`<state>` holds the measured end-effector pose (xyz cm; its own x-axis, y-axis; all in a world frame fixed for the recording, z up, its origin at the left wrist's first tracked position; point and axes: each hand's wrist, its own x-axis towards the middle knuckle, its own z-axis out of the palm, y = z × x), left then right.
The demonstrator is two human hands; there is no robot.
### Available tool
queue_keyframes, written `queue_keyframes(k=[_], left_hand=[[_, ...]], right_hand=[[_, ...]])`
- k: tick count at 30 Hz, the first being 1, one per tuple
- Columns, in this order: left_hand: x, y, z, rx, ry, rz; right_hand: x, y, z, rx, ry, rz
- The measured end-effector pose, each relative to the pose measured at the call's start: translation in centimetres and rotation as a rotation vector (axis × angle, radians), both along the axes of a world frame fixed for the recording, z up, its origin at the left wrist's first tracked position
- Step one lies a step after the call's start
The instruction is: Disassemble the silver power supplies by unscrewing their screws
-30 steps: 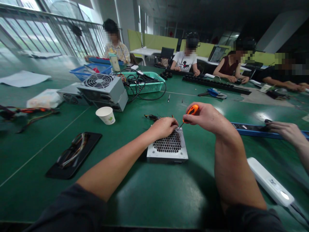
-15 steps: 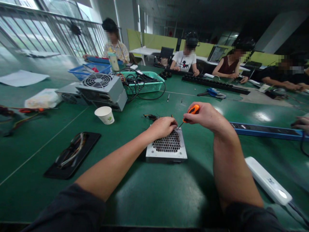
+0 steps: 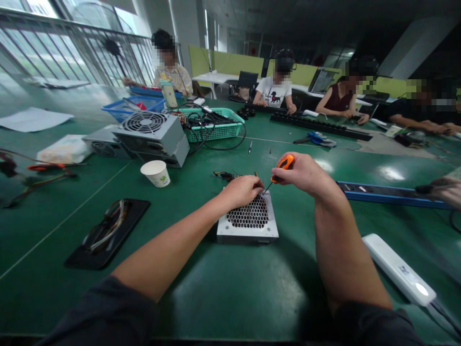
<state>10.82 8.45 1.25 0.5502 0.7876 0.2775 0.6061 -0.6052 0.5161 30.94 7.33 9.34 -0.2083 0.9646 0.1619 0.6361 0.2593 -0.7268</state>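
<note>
A grey metal power-supply box [image 3: 248,226] with a honeycomb grille lies on the green table in front of me. My left hand [image 3: 242,190] rests on its far top edge, fingers curled down on the case. My right hand [image 3: 300,172] is closed round an orange-handled screwdriver [image 3: 281,168], whose thin shaft slants down to the box's far corner beside my left fingertips. Dark wires [image 3: 225,175] stick out behind the box.
A white paper cup [image 3: 156,172] stands left of the box. Two power supplies [image 3: 151,134] and a green basket [image 3: 216,124] of cables sit beyond. A black tray [image 3: 108,233] lies at left, a white power strip [image 3: 399,269] at right. Another person's hand [image 3: 444,190] is over a blue strip [image 3: 389,194]. Several people sit at the far side.
My hands have hardly moved on the box and screwdriver. The co-worker's hand at the right has pulled back toward the right edge of the view.
</note>
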Motion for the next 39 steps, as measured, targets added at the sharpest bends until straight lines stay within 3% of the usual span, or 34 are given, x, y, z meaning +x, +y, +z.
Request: queue_keyframes(k=[2, 5, 8, 14, 21, 27, 33, 39], left_hand=[[0.0, 0.0, 0.0, 0.008, -0.001, 0.001], [0.0, 0.2, -0.2, 0.018, -0.005, -0.005], [0.0, 0.3, -0.4, 0.027, -0.001, -0.007], [0.0, 0.3, -0.4, 0.028, 0.005, 0.003], [0.0, 0.4, -0.5, 0.026, -0.062, -0.054], [-0.1, 0.7, -0.6, -0.016, -0.122, -0.098], [-0.3, 0.9, -0.4, -0.186, -0.227, -0.068], [-0.5, 0.9, 0.0, -0.303, -0.272, -0.060]], right_hand=[[0.0, -0.1, 0.1, 0.051, -0.083, 0.028], [0.2, 0.0, 0.1, -0.013, -0.006, 0.045], [0.3, 0.4, -0.3, -0.090, 0.089, 0.013], [-0.3, 0.5, -0.5, -0.077, 0.055, -0.051], [-0.3, -1.4, 1.2, 0.190, -0.174, 0.012], [0.4, -2.4, 2.3, 0.281, -0.103, -0.051], [1.1, -2.1, 2.1, 0.433, -0.062, -0.085], [0.8, -2.0, 1.8, 0.430, -0.045, -0.047]])
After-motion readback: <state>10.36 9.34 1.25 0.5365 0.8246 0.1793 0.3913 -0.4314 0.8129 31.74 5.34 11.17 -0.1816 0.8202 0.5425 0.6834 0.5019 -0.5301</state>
